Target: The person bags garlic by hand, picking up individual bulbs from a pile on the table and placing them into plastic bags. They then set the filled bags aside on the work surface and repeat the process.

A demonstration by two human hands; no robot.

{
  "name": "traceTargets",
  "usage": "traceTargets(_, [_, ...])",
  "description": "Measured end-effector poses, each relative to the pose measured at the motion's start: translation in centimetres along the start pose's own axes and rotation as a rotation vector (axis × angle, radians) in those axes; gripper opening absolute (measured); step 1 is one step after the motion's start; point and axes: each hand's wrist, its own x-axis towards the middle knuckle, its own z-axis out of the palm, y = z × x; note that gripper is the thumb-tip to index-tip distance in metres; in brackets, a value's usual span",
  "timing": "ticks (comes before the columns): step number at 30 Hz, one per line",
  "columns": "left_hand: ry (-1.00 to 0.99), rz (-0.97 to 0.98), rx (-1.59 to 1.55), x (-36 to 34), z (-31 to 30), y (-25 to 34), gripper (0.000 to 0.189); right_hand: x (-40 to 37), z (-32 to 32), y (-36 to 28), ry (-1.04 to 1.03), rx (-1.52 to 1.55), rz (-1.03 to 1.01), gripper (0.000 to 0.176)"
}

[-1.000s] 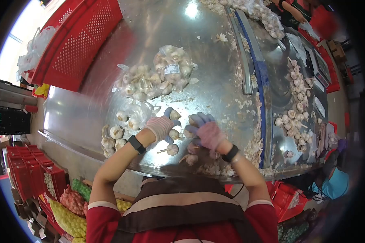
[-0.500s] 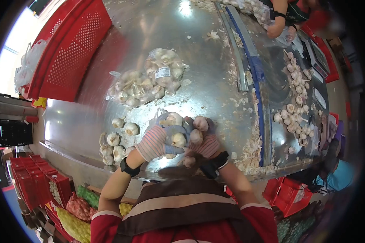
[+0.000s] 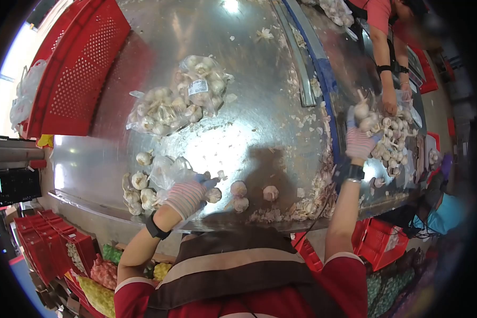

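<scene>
Fingers [image 3: 204, 180] of the left hand [image 3: 188, 194] are closed on a bag [image 3: 169, 168] so it is held upright, while garlic [image 3: 362, 112] is gripped in the right hand [image 3: 359, 143].

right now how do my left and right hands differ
The left hand sits low by the near edge of the steel table beside a clear bag, a garlic bulb at its fingertips. The right hand is stretched far right over the loose garlic pile. The right hand grips garlic bulbs; the left's grip is unclear. Both wear striped gloves and black wristbands.
</scene>
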Motion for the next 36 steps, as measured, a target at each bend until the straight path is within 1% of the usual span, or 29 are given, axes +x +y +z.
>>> traceTargets(2, [-0.003,0.025,0.008,0.7,2.7,0.1,0.048,0.3,1.3,-0.8,0.289,-0.204,-0.164,0.057])
traceTargets(3, [-0.002,0.047,0.019,1.2,3.6,0.2,0.048,-0.6,0.6,0.7,0.152,-0.601,-0.123,0.062])
traceTargets(4, [-0.158,-0.030,-0.015,1.6,2.6,1.3,0.052,-2.3,0.0,3.9,0.006,-0.994,-0.074,0.067])
traceTargets(5, [-0.158,-0.031,-0.018,1.9,3.4,1.0,0.052,-4.5,-0.2,6.7,-0.098,-1.512,0.153,0.074])
traceTargets(6, [-0.148,-0.039,0.002,2.4,4.8,0.5,0.053,-6.7,-0.3,9.5,-0.341,-2.022,0.335,0.082])
traceTargets(7, [-0.140,-0.047,0.024,2.7,5.6,0.2,0.055,-8.9,-1.2,12.0,-0.869,-2.424,0.193,0.084])
traceTargets(8, [-0.142,-0.047,0.024,2.6,5.6,0.2,0.055,-11.4,-2.1,13.6,-1.239,-2.643,0.326,0.091])
traceTargets(10, [0.024,0.007,-0.164,2.6,5.2,0.1,0.060,-13.3,-0.1,17.2,-1.127,-2.706,0.857,0.095])
traceTargets(11, [0.025,0.005,-0.163,2.9,4.9,0.5,0.060,-13.2,-0.8,18.2,-1.128,-2.705,0.856,0.095])
traceTargets(13, [-0.077,-0.041,-0.292,3.6,4.5,1.4,0.064,-12.5,-3.2,19.9,-0.971,-2.598,0.992,0.097])
traceTargets(14, [-0.177,-0.037,-0.242,4.5,5.9,0.7,0.065,-12.6,-3.8,20.6,-0.972,-2.598,0.988,0.097])
traceTargets(16, [-0.120,0.012,-0.262,4.8,7.5,-0.5,0.065,-13.0,-4.8,21.4,-0.945,-2.456,0.803,0.089])
traceTargets(17, [-0.064,0.061,-0.286,4.8,7.3,-0.5,0.066,-12.9,-6.0,21.1,-0.946,-2.458,0.801,0.089])
traceTargets(19, [0.015,0.054,-0.396,4.6,6.4,-0.2,0.066,-12.3,-7.4,20.1,-1.020,-2.169,0.446,0.077])
traceTargets(20, [0.091,0.044,-0.505,4.4,5.7,0.1,0.066,-12.1,-7.4,19.6,-1.023,-2.170,0.447,0.077])
traceTargets(22, [0.179,0.104,-0.623,4.4,4.3,1.2,0.059,-11.6,-7.0,18.4,-0.506,-1.430,0.863,0.064])
traceTargets(23, [0.271,0.164,-0.739,4.8,3.8,1.8,0.053,-11.3,-9.2,17.5,-0.512,-1.432,0.860,0.064])
traceTargets(24, [0.192,0.166,-1.040,5.9,4.3,2.3,0.057,-10.9,-13.3,16.5,-0.285,-0.928,0.983,0.063])
traceTargets(25, [0.119,0.147,-1.341,6.9,4.8,2.9,0.062,-10.7,-9.6,16.5,-0.166,-0.586,0.980,0.063])
traceTargets(26, [0.252,0.208,-1.094,6.6,2.4,4.9,0.061,-10.5,-5.5,16.6,-0.051,-0.241,0.977,0.062])
traceTargets(27, [0.376,0.260,-0.842,6.7,0.6,6.5,0.061,-10.8,-3.9,16.6,-0.058,-0.245,0.985,0.062])
traceTargets(28, [0.388,0.258,-0.841,7.2,-0.1,7.4,0.061,-11.3,-3.1,16.6,0.055,-0.214,0.798,0.064])
traceTargets(29, [0.518,0.394,-0.750,7.8,-0.6,8.1,0.060,-11.5,-2.5,16.6,0.163,-0.183,0.609,0.065])
traceTargets(30, [0.645,0.527,-0.653,8.1,-1.3,8.4,0.059,-11.5,-1.8,16.3,0.136,-0.101,0.566,0.064])
traceTargets(31, [0.655,0.522,-0.652,8.0,-2.2,8.4,0.059,-9.9,-3.2,15.5,0.132,-0.105,0.575,0.064])
traceTargets(32, [0.569,0.534,-0.644,7.9,-3.3,8.5,0.059,-7.1,-6.1,14.0,-0.206,-0.078,0.544,0.065])
traceTargets(34, [0.449,0.497,-0.689,8.4,-4.2,7.5,0.050,-5.5,-10.4,8.6,-0.381,0.133,0.485,0.064])
traceTargets(35, [0.453,0.494,-0.690,9.4,-3.4,5.8,0.050,-6.2,-9.4,7.6,-0.220,0.165,0.351,0.063])
traceTargets(36, [0.418,0.330,-0.878,10.7,-2.1,3.6,0.043,-6.8,-8.2,6.6,-0.067,0.176,0.209,0.062])
